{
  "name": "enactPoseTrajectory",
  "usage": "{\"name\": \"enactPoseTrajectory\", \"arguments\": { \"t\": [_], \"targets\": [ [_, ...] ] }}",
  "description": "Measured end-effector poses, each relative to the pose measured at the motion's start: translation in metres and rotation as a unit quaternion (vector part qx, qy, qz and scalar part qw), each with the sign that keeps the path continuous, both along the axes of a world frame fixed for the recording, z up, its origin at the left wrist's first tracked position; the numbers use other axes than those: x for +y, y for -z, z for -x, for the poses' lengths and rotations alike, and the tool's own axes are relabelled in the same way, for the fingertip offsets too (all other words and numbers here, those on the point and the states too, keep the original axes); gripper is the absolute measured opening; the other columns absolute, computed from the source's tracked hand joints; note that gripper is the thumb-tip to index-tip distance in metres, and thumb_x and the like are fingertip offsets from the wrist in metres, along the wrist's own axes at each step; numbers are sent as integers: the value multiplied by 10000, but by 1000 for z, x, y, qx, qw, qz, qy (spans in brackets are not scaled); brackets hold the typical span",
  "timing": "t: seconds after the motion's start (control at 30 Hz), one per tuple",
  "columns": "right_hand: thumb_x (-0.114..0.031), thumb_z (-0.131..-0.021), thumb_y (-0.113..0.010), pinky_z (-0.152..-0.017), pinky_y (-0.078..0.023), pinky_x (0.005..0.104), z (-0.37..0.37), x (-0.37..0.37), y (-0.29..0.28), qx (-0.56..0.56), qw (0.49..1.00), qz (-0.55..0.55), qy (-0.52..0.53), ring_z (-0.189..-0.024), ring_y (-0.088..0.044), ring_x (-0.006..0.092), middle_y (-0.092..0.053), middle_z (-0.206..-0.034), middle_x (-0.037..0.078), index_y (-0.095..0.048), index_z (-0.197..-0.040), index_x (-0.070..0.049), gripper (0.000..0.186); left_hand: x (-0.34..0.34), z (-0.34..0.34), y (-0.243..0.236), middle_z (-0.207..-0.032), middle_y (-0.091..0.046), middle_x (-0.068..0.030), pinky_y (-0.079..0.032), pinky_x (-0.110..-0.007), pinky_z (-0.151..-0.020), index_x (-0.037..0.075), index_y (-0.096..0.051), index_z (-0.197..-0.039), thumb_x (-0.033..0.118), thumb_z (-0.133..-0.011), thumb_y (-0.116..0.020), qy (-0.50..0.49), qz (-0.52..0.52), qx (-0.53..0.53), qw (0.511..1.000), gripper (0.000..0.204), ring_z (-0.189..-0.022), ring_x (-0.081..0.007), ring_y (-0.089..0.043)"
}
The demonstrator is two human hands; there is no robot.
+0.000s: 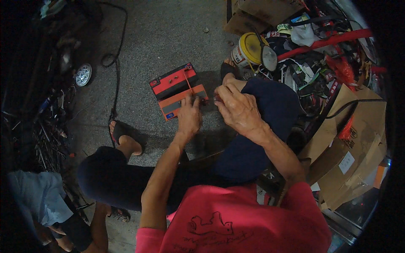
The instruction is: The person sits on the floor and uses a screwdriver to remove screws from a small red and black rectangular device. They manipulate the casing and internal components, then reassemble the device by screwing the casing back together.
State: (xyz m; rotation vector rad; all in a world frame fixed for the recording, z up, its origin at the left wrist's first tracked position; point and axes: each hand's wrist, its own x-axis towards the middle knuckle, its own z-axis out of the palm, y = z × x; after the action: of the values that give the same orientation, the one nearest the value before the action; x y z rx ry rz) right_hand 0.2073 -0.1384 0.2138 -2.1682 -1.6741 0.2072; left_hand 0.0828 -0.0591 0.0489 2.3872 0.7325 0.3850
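Two boxy batteries stand side by side on the floor in front of me, a red and black battery (174, 81) on the far side and an orange and grey battery (166, 103) nearer. A thin red wire (188, 81) runs between their tops. My left hand (190, 117) rests on the orange battery with its fingers bent down over the top, gripping it. Just right of that battery's end, my right hand (240, 107) is closed in a pinch. Whatever sits between its fingertips is too small and dark to make out.
A white bucket with a yellow lid (249, 48) stands beyond my right foot. Heaped scraps and cables fill the right, beside an opened cardboard box (346, 147). A black cable (118, 80) crosses the floor at left, near a round lamp (83, 75). Another person (46, 198) is at lower left.
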Motion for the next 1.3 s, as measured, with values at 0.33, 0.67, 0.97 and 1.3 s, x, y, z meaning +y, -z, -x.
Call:
{"name": "enactPoseTrajectory", "arguments": {
  "t": [0.33,0.67,0.97,1.3],
  "targets": [
    [-91,-808,-635,-502,-490,414,6,-2,0,-26,999,19,-33,-626,-618,323,-531,-845,119,-490,-918,-60,186,37,-10,8,-1048,-580,-153,-469,-425,-829,39,-627,-1023,61,-796,-616,-120,166,-87,975,228,-989,-347,-552],
    [-100,-807,-632,-516,-496,417,2,-4,-5,-40,998,45,-30,-633,-624,320,-538,-844,135,-487,-949,-48,210,63,-27,4,-1054,-665,-148,-462,-364,-879,40,-610,-1197,166,-843,-625,-42,175,80,980,376,-1011,-284,-603],
    [-130,-745,-667,-539,-496,377,-16,11,-24,-225,950,120,-178,-663,-624,267,-581,-794,152,-568,-826,-22,168,82,-7,4,-1214,-609,-100,-420,-336,-972,13,-549,-1274,97,-869,-598,-48,509,-40,859,416,-1131,-196,-550],
    [-133,-708,-668,-581,-482,445,-22,31,-22,-168,964,144,-147,-584,-665,246,-649,-632,135,-633,-749,-47,102,82,-6,1,-1209,-609,-111,-381,-362,-1020,16,-564,-1255,137,-850,-632,-44,546,-55,835,428,-1166,-235,-533]
  ]
}}
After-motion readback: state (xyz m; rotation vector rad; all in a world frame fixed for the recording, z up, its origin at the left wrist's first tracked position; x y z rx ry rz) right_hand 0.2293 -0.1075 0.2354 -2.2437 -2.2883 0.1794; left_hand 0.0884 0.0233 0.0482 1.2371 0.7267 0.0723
